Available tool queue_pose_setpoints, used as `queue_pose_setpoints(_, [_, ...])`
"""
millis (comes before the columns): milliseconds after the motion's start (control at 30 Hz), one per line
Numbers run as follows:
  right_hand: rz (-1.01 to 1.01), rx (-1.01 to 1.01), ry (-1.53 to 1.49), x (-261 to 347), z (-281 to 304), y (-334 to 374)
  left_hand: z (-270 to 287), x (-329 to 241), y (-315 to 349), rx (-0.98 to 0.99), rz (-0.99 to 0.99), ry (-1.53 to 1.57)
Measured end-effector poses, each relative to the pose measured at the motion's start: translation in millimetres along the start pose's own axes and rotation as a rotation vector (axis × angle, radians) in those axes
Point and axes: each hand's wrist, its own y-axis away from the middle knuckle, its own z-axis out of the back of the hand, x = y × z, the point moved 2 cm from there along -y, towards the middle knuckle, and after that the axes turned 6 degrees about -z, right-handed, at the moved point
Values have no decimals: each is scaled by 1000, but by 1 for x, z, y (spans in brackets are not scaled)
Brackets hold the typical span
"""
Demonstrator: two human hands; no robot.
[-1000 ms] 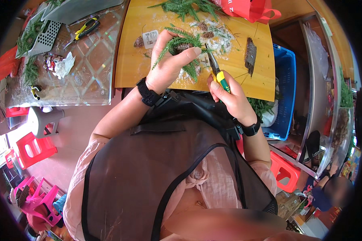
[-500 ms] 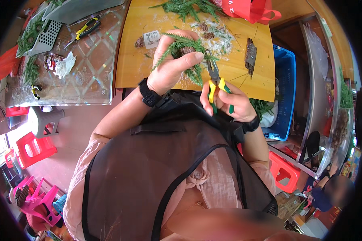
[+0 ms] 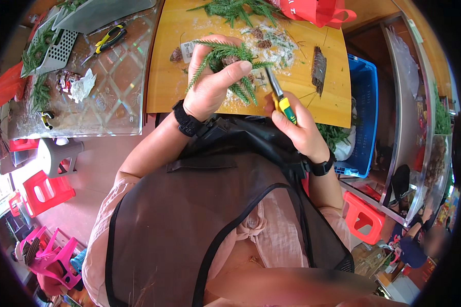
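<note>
My left hand (image 3: pixel 210 84) is closed round a small green artificial pine sprig (image 3: pixel 220 53), its thumb pressed across the front. A brown pine cone (image 3: pixel 230 60) sits among the needles, partly covered by the thumb. To the right, my right hand (image 3: pixel 299 123) grips pliers (image 3: pixel 284 105) with yellow and green handles. Their metal jaws point up and left, close to the sprig's right tip; whether they touch it I cannot tell. Both hands are above the near part of the yellow wooden table (image 3: pixel 184 97).
White flakes and loose pine cones (image 3: pixel 264 44) lie farther back, beside a bundle of dark wires (image 3: pixel 319 70). A red bag (image 3: pixel 317 13) and green branches (image 3: pixel 235 10) occupy the far edge. At left, a glass-topped table holds yellow-black pliers (image 3: pixel 107 41). A blue crate (image 3: pixel 361 117) stands right.
The pliers' handles have come together and turned in my right hand, which has shifted slightly. My left hand with the sprig has moved a little left.
</note>
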Motion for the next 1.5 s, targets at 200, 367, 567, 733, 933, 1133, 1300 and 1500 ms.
queue_pose_setpoints(200, [173, -301, 286, -2, -6, -7, -1, 7, 1, 152, -223, -175])
queue_pose_setpoints(367, [208, -333, 370, -2, -6, -7, 1, 7, -1, 179, -270, -238])
queue_pose_setpoints(567, [297, -411, 540, 3, 0, -8, 0, 6, 0, 177, -277, -254])
queue_pose_setpoints(733, [332, -473, 481, 2, 7, 0, -1, 4, 1, 69, -203, -287])
queue_pose_setpoints(933, [127, -282, 415, 6, -4, 0, -1, 5, 1, 70, -240, -273])
queue_pose_setpoints(1133, [170, -398, 453, 2, -8, -5, -1, 7, 2, 75, -247, -268])
queue_pose_setpoints(1300, [275, -448, 554, 3, -11, -8, -4, 6, 3, 80, -228, -273])
queue_pose_setpoints(1500, [250, -436, 576, 1, -12, -10, -5, 5, 3, 67, -229, -263])
